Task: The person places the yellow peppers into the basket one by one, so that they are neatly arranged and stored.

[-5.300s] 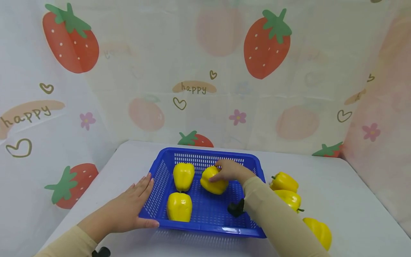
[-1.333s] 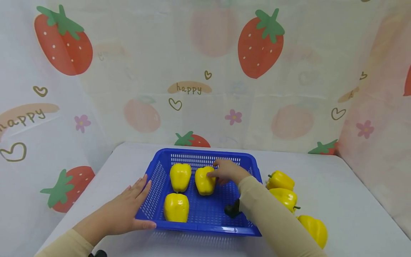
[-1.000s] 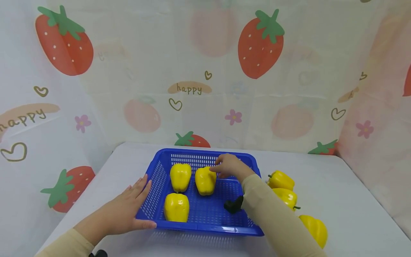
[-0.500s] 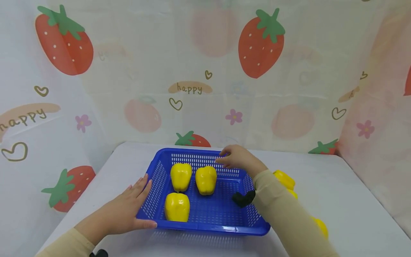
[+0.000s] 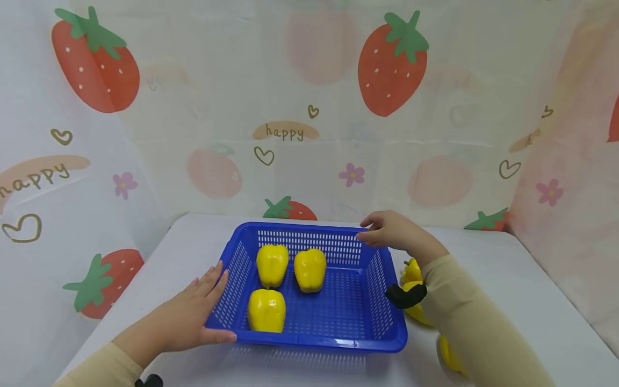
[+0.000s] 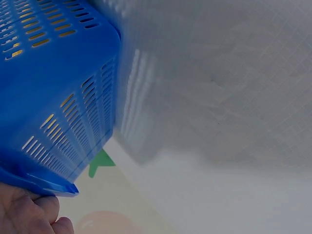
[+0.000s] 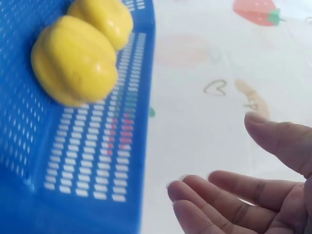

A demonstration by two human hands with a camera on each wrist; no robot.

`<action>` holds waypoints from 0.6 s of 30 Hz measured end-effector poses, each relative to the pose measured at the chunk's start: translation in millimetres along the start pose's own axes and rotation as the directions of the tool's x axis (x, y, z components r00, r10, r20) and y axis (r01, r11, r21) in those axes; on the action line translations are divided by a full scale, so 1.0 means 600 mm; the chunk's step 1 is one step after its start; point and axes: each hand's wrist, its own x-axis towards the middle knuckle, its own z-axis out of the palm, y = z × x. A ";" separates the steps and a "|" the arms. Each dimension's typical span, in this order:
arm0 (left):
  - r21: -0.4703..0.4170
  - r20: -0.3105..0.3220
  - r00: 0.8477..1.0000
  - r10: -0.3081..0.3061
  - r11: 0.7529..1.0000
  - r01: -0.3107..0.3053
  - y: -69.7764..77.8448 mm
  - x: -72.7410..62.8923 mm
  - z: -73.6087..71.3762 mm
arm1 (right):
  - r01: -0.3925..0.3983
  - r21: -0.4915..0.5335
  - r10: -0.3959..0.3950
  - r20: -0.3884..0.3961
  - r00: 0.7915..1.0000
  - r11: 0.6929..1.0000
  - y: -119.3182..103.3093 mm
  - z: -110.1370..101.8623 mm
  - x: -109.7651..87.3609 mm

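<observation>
Lower centre, three yellow bell peppers [image 5: 310,271] sit in a perforated blue plastic basket [image 5: 314,340], left hand [image 5: 186,317] straight-fingered against its left side; the empty, loose-fingered right hand [image 5: 394,234] could jolt them if its rounded black wrist device [image 5: 406,296] snags.

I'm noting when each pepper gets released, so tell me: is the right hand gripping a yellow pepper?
No: in the right wrist view, the right hand is open, with nothing between its thumb and fingers.
</observation>
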 end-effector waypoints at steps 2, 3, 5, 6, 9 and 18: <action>0.000 0.002 1.000 -0.001 1.000 0.001 0.000 0.000 -0.001 | 0.011 -0.012 -0.011 0.007 1.000 1.000 0.006 -0.011 -0.012; -0.001 0.002 1.000 -0.001 1.000 0.001 0.000 0.000 -0.001 | 0.015 -0.021 -0.015 0.009 1.000 1.000 0.008 -0.016 -0.017; -0.001 0.004 1.000 -0.001 1.000 0.001 0.001 -0.001 -0.001 | 0.018 -0.037 -0.017 0.011 1.000 0.999 0.012 -0.024 -0.029; -0.002 0.005 1.000 -0.002 1.000 0.002 0.001 -0.001 -0.001 | 0.018 -0.040 -0.018 0.013 1.000 0.999 0.014 -0.028 -0.034; -0.009 0.012 1.000 -0.006 1.000 0.006 0.001 -0.001 -0.002 | 0.006 -0.075 -0.005 0.007 1.000 0.997 0.021 -0.041 -0.052; -0.014 0.008 1.000 -0.011 1.000 0.012 0.002 -0.002 -0.001 | -0.003 -0.131 0.004 0.009 1.000 0.991 0.056 -0.074 -0.099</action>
